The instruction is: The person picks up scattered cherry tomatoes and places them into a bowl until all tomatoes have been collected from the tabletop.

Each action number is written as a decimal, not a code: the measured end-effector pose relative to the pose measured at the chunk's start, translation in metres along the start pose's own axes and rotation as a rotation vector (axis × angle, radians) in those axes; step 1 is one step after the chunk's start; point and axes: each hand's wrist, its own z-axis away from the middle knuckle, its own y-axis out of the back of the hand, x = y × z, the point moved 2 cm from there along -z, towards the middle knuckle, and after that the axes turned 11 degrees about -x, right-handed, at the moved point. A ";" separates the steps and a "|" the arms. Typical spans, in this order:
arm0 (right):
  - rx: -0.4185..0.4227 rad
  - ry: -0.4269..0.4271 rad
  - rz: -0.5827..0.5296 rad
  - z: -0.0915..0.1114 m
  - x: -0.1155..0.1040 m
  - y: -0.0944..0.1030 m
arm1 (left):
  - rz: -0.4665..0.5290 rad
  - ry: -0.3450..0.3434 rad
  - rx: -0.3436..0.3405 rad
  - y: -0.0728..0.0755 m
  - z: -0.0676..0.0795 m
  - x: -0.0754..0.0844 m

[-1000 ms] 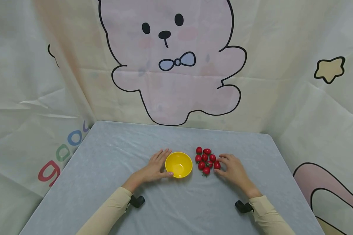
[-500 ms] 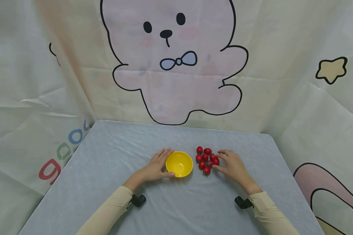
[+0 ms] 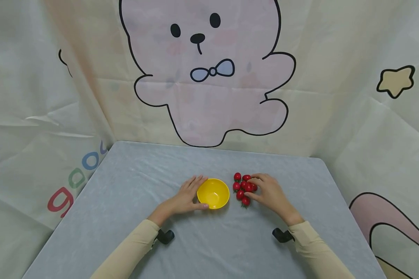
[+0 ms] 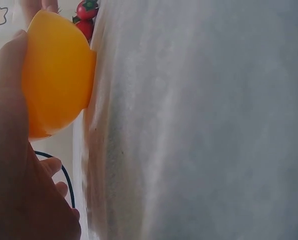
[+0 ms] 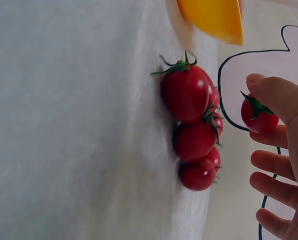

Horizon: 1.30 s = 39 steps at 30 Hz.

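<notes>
A glossy yellow bowl [image 3: 213, 195] stands upright on the table, its inside bare. My left hand [image 3: 184, 198] wraps the bowl's left side, thumb at the near rim and fingers toward the far rim; the left wrist view has the thumb along the bowl's wall [image 4: 59, 75]. Between thumb and forefinger, my right hand [image 3: 270, 197] pinches a red cherry tomato [image 5: 259, 116] with a green calyx, raised above the others. Its other fingers are loosely bent. Several more cherry tomatoes [image 3: 240, 195] lie clustered right of the bowl, under the right fingertips in the head view.
A pale grey-blue cloth [image 3: 209, 244] covers the table. Behind it hangs a cream backdrop [image 3: 310, 46] with a cartoon bear, and similar fabric hangs at both sides. Each wrist wears a black camera mount [image 3: 165, 236].
My right hand has taken a cherry tomato from the cluster's right edge, lifted it and carried it left over the others. The left hand stays at the bowl.
</notes>
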 end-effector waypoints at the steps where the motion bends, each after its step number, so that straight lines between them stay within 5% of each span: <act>1: -0.003 0.001 -0.007 -0.001 -0.002 0.001 | 0.002 0.002 -0.002 0.000 0.000 0.000; 39: -0.053 0.117 0.012 -0.047 -0.059 -0.007 | 0.040 0.042 -0.026 0.000 -0.003 0.002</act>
